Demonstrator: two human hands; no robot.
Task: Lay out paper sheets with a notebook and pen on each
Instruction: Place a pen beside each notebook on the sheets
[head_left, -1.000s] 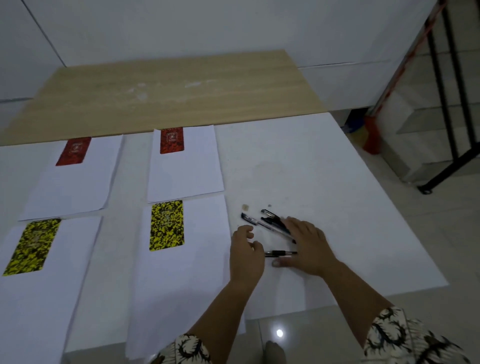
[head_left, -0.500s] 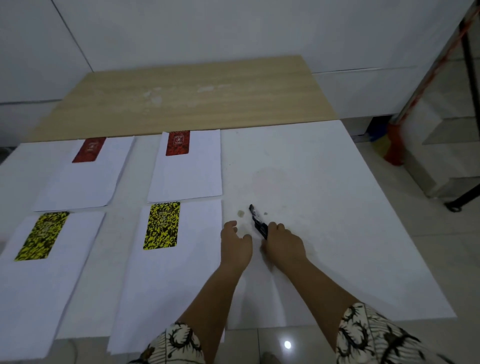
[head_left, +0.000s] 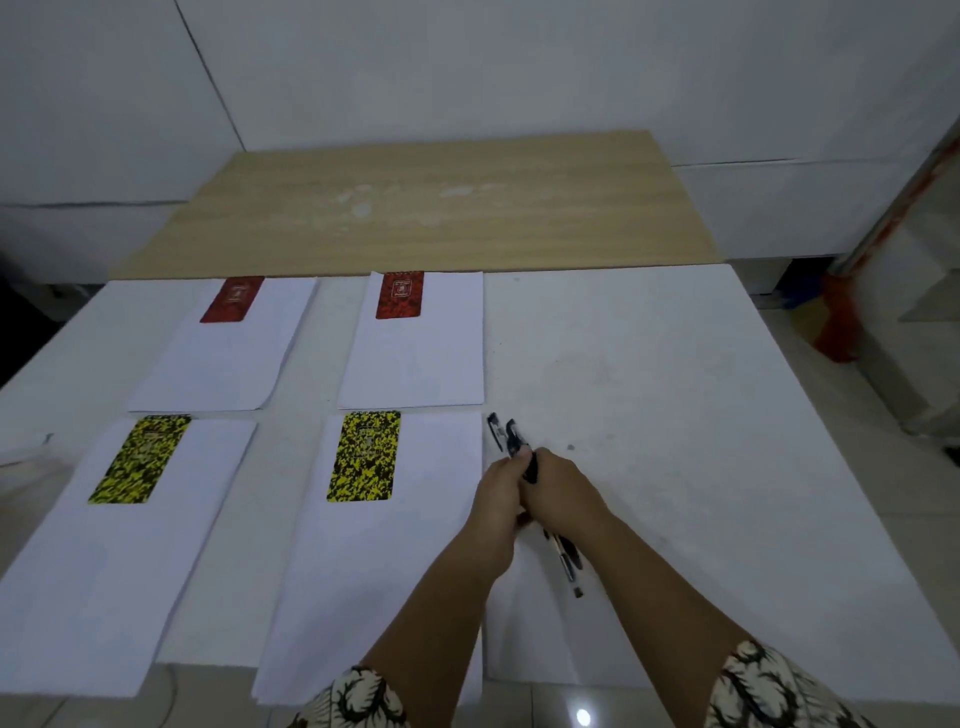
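Observation:
Several white paper sheets lie in two rows on the white table (head_left: 649, 374). The far sheets (head_left: 415, 358) each carry a red notebook (head_left: 399, 294); the near sheets (head_left: 374, 561) each carry a yellow-and-black notebook (head_left: 365, 456). No pen lies on any sheet. Just right of the near right sheet, my left hand (head_left: 501, 483) and my right hand (head_left: 561, 493) press together around a bundle of black pens (head_left: 511, 439). The pen caps stick out beyond my fingers and the tips (head_left: 569, 564) show below my right wrist.
A wooden board (head_left: 426, 208) lies across the far side of the table, against the white wall. The second red notebook (head_left: 232, 299) and second yellow notebook (head_left: 140, 460) sit on the left sheets. An orange object (head_left: 836, 322) stands on the floor at right.
My hands have come together and gathered the scattered pens into one bundle, lifted off the table. The camera has tilted up and leftward.

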